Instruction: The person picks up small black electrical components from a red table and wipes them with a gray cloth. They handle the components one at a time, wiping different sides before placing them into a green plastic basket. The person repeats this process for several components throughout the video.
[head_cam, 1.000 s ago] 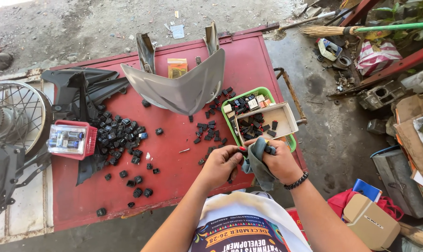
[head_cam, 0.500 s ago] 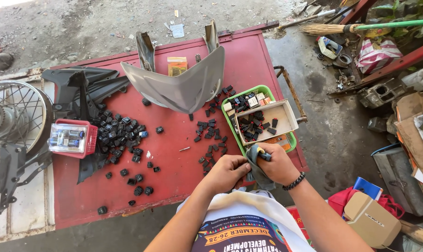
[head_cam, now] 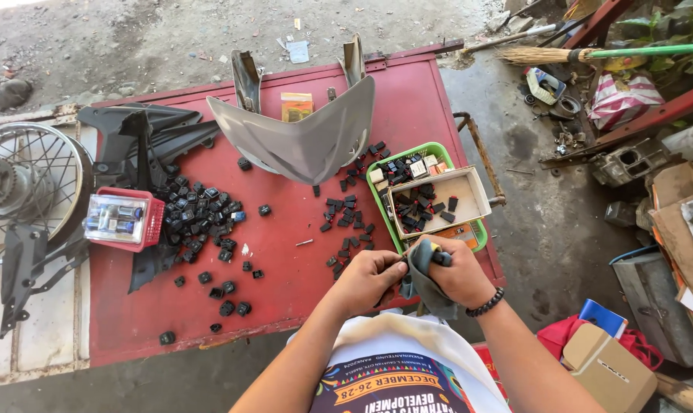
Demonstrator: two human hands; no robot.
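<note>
Over the near edge of the red table [head_cam: 285, 252], my right hand [head_cam: 461, 279] grips a grey rag [head_cam: 423, 287] wrapped around a small black part [head_cam: 440, 258] that pokes out at the top. My left hand [head_cam: 369, 279] pinches the same rag from the left side. Just beyond my hands stands a green basket [head_cam: 438, 150] holding a beige cardboard box [head_cam: 469, 191] with several small black parts in it. More black parts [head_cam: 346, 222] lie scattered on the table left of the basket.
A grey motorcycle fairing [head_cam: 300, 141] lies at the table's far middle, black plastic panels [head_cam: 140, 134] at the far left. A red basket with a clear lamp [head_cam: 121, 218] and a heap of black parts [head_cam: 201, 210] sit at left. A spoked wheel [head_cam: 25, 187] lies off the table's left edge.
My hands have shifted slightly toward me and together on the rag, turning the small black part inside it. Nothing on the table has moved.
</note>
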